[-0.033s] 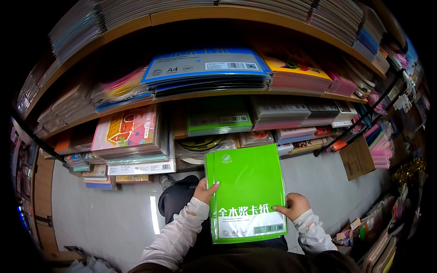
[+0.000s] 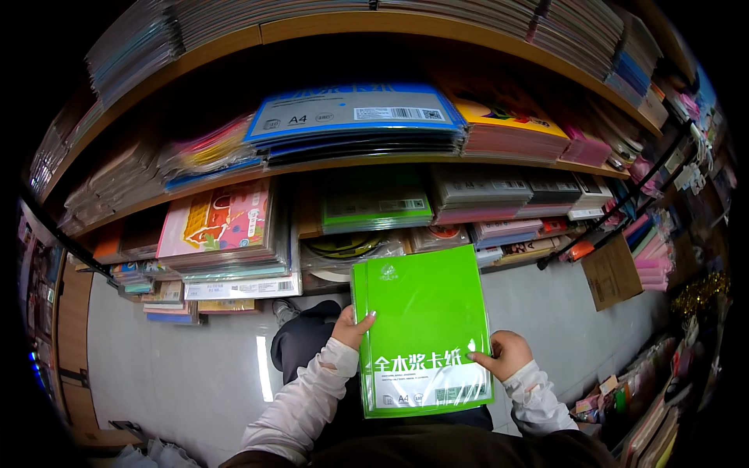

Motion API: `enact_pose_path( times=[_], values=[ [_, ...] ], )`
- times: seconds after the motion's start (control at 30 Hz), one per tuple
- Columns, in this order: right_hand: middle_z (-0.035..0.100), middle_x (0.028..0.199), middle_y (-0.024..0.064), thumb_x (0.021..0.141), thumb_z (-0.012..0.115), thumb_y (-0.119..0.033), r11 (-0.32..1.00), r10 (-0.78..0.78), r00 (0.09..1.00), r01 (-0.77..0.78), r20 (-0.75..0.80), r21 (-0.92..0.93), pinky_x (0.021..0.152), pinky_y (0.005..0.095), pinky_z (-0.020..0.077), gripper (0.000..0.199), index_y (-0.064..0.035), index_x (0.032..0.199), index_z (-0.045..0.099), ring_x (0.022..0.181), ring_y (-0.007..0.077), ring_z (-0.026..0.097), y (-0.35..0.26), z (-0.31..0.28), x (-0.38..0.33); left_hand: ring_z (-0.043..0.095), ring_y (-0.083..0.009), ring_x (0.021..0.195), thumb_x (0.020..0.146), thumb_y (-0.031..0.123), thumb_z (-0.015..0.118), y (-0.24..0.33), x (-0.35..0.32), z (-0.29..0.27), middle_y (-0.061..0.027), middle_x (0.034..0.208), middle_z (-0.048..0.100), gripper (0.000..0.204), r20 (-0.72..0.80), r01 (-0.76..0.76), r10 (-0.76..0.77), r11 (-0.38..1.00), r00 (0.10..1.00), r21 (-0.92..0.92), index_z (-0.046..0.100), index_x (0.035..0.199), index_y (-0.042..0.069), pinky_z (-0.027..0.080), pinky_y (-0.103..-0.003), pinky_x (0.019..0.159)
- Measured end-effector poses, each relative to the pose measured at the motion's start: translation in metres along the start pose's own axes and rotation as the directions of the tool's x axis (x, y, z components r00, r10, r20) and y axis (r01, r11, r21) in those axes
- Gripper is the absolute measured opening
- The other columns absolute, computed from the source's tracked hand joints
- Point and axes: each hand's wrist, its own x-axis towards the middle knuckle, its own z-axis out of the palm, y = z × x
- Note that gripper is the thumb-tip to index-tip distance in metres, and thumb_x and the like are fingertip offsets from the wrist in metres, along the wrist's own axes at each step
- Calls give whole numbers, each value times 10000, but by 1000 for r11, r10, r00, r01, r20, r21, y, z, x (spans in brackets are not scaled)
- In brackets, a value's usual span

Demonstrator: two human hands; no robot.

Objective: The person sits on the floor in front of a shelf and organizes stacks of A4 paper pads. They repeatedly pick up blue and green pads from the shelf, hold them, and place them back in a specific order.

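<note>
Shelves [image 2: 234, 175] of stacked paper packs fill my view from the head camera, and in front of them I hold a green pack [image 2: 425, 331] of card in both hands. From the left: a pink pack [image 2: 218, 222] with cartoon print lies on the lower shelf, above a grey floor [image 2: 179, 366]. My left hand [image 2: 351, 326] grips the green pack's left edge about halfway up, thumb over the front, fingers hidden behind. The pack stands between the two hands, its long axis running up and away from me, leaning slightly left at the top, with its white-lettered lower end nearest my body. A second green sheet or pack shows just behind its left edge. My right hand [image 2: 507, 355] closes on the right edge lower down, index finger pointing across the front cover. Both hands touch the pack; neither is nearer. Above it, a blue pack [image 2: 355, 117] tops the middle shelf, and a green stack [image 2: 374, 204] of like colour sits on the lower shelf straight beyond the held pack's top edge. A brown cardboard tag [image 2: 612, 273] hangs at right.
</note>
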Motion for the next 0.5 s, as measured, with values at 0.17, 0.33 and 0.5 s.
enact_pose_path(
  times=[0.17, 0.33, 0.5],
  values=[
    [549, 990, 140, 698, 625, -62, 846, -181, 977, 97, 112, 524, 746, 311, 448, 547, -3, 1183, 381, 873, 234, 564, -34, -19, -13, 550, -128, 814, 826, 84, 543, -10, 1, -8, -60, 928, 572, 237, -69, -2, 4, 999, 998, 33, 476, 1032, -12, 442, -264, 737],
    [426, 1201, 133, 764, 467, 75, 680, -216, 959, 12, 184, 733, 913, 275, 318, 591, 8, 1292, 210, 1116, 185, 409, -28, -27, -10, 562, -140, 783, 885, 239, 440, -7, 2, -6, -76, 941, 576, 295, -77, 118, -145, 954, 987, -275, 487, 1053, 1, 456, -262, 701],
    [433, 1198, 126, 742, 487, 76, 494, -175, 972, -48, 154, 868, 900, 276, 341, 607, 14, 1287, 230, 1082, 173, 435, -29, -31, 16, 578, -215, 806, 908, 287, 348, 12, -3, 5, -122, 983, 569, 349, -64, 216, -295, 813, 953, -541, 472, 1089, 16, 481, -291, 716]
  ],
)
